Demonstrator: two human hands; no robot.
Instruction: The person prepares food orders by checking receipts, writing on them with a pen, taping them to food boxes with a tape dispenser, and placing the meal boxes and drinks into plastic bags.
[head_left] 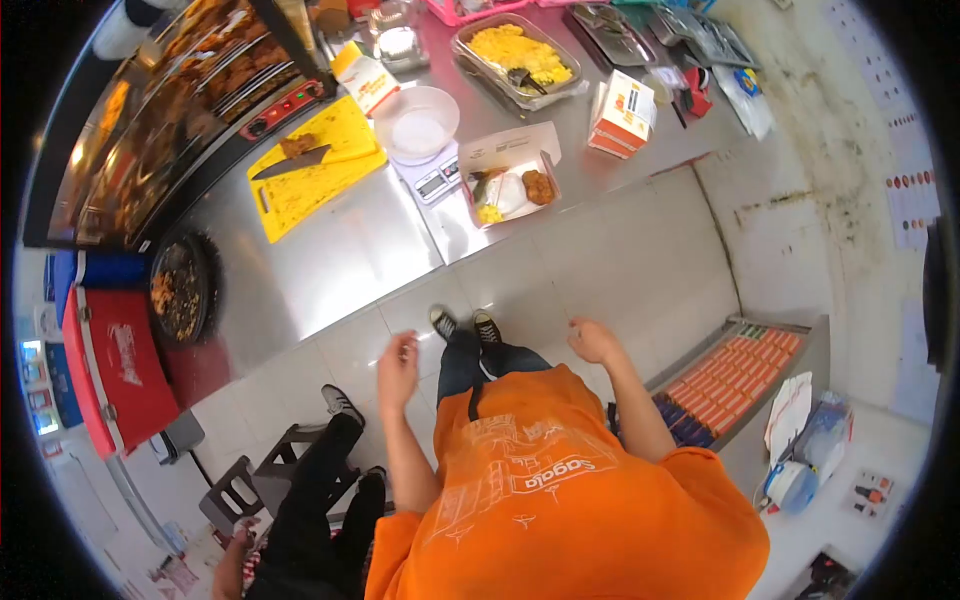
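Observation:
Over the floor, short of the steel counter's front edge, my left hand (398,368) is raised with its fingers curled; whether it holds anything small is hidden. My right hand (594,340) hangs farther right, fingers bent inward, their tips hard to make out. Neither hand touches the counter (350,255). Nearest ahead of them is an open meal box (513,205) with rice, a fried piece and yellow food. Beside it a kitchen scale (435,180) bears a clear bowl (417,122). A knife (292,163) and a fried piece (298,145) lie on a yellow cutting board (318,190).
Behind are a tray of yellow food (520,58) and stacked boxes (622,115). A heated display case (180,110) and black pan (182,290) stand left. A seated person's legs (315,500) are near stools (285,460). A drawer of orange packets (730,375) is right.

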